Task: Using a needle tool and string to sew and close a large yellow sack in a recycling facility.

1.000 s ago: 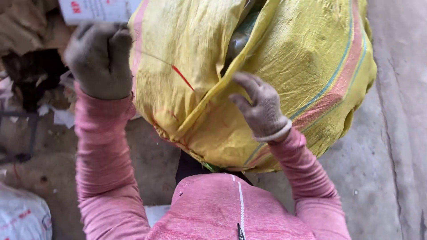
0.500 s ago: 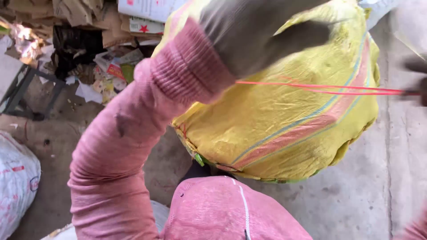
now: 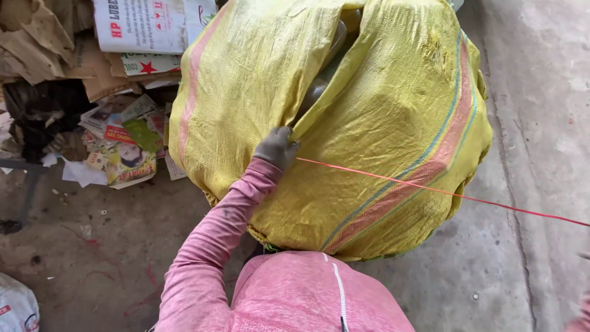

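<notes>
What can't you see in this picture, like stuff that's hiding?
Head view, the only one:
- Right hand: past the right edge; only a sleeve tip shows at the bottom corner.
- Red string: its far end runs off the right edge.
- Inside of the yellow sack: only a dark gap at the seam shows.
- Left hand fingertips: tucked into the sack's fold, so its grip is unclear.
- Paper pile: partly behind the sack.

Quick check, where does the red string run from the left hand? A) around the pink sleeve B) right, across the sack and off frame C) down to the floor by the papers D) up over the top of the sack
B: the red string leaves the gloved left hand at the seam of the yellow sack, crosses it rightward and exits at the right frame edge.
</notes>
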